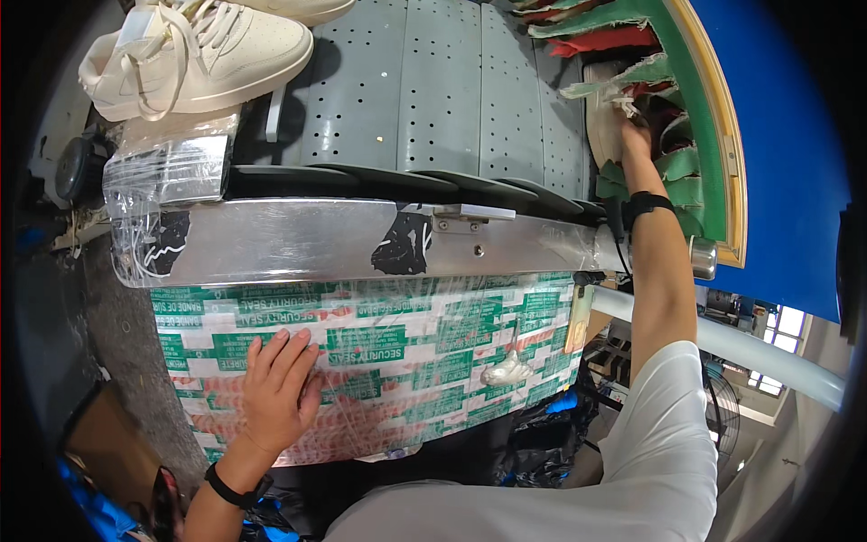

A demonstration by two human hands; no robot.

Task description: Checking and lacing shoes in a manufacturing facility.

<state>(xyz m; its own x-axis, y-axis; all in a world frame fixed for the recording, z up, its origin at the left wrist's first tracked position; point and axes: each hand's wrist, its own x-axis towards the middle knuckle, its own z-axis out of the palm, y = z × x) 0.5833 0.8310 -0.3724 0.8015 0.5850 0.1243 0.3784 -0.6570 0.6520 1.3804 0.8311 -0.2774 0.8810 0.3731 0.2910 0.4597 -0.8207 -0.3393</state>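
Note:
My left hand (278,390) lies flat on a surface covered in green-and-white printed tape (379,397), fingers stretched out and holding nothing. At the far right my right hand (636,135) reaches in among hanging green and red cloth strips (655,68). Its fingers are closed at the lace side of a pale shoe (600,117), partly covered by the strips and the hand; the fingertips are hard to make out. A cream lace-up sneaker (203,59) sits at the far left, with part of a second one (302,7) behind it.
Grey perforated conveyor plates (442,90) span the far side behind a metal rail (316,235). A wooden frame (733,163) borders the strips, beside a blue panel (790,135). A whitish lump (507,370) rests on the taped surface. Black plastic bags (542,443) lie below.

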